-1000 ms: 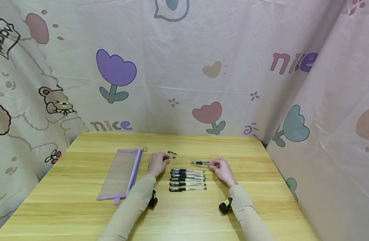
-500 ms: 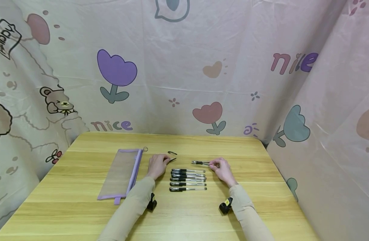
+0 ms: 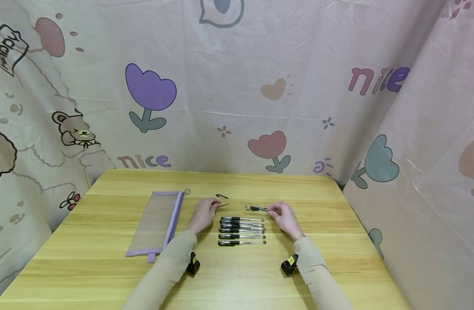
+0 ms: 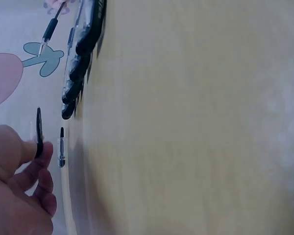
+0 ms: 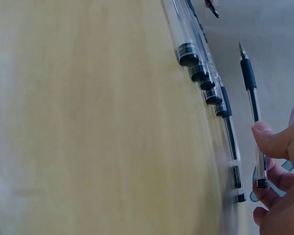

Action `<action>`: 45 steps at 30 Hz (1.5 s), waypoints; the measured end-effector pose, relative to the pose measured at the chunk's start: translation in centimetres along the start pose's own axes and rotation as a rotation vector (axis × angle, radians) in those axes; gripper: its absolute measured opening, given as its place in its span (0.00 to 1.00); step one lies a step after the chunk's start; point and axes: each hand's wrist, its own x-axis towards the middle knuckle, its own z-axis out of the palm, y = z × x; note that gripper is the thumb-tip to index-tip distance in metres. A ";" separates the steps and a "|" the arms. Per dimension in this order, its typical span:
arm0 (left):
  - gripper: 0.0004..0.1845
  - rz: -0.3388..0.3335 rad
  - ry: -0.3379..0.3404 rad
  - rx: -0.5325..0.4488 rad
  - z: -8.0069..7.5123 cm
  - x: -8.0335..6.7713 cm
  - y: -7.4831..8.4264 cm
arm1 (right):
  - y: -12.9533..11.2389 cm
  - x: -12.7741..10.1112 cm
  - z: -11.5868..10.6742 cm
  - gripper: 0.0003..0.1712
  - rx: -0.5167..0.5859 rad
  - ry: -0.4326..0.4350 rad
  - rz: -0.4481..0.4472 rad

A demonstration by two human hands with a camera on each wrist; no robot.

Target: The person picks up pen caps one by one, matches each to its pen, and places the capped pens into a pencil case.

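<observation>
While wooden table [image 3: 105, 267] bears mesh pouch [image 3: 155, 221] and pen row [image 3: 241, 230], we see right hand [image 3: 284, 216] pinching uncapped pen [image 3: 256, 209] above row, left hand [image 3: 203, 212] pinching black cap [image 4: 39, 132] opposite.

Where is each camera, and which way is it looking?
Head view: worn on the person's head, looking forward and down at the table; shows both sleeves, the left hand and the right hand.
Left wrist view: on the left wrist, looking along the tabletop; shows the left hand pinching a pen cap.
Right wrist view: on the right wrist, looking along the tabletop; shows the right hand gripping an uncapped pen.
Shared: all three show the row of pens and the uncapped pen.
</observation>
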 end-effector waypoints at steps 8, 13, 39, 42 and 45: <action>0.10 0.075 -0.053 -0.091 0.5 -0.3 0.6 | -0.8 0.0 0.3 0.06 0.003 0.006 -0.049; 0.10 0.108 -0.060 -0.109 0.6 -0.4 1.1 | -1.4 -0.1 0.4 0.07 0.015 -0.011 -0.061; 0.10 0.139 -0.090 -0.161 0.6 -0.5 1.4 | -2.4 0.0 0.9 0.07 -0.010 -0.021 -0.114; 0.10 0.134 -0.091 -0.164 0.6 -0.5 1.5 | -2.4 0.0 1.0 0.07 -0.021 -0.026 -0.114; 0.10 0.124 -0.100 -0.167 0.6 -0.5 1.7 | -2.4 0.0 1.0 0.07 -0.026 -0.032 -0.114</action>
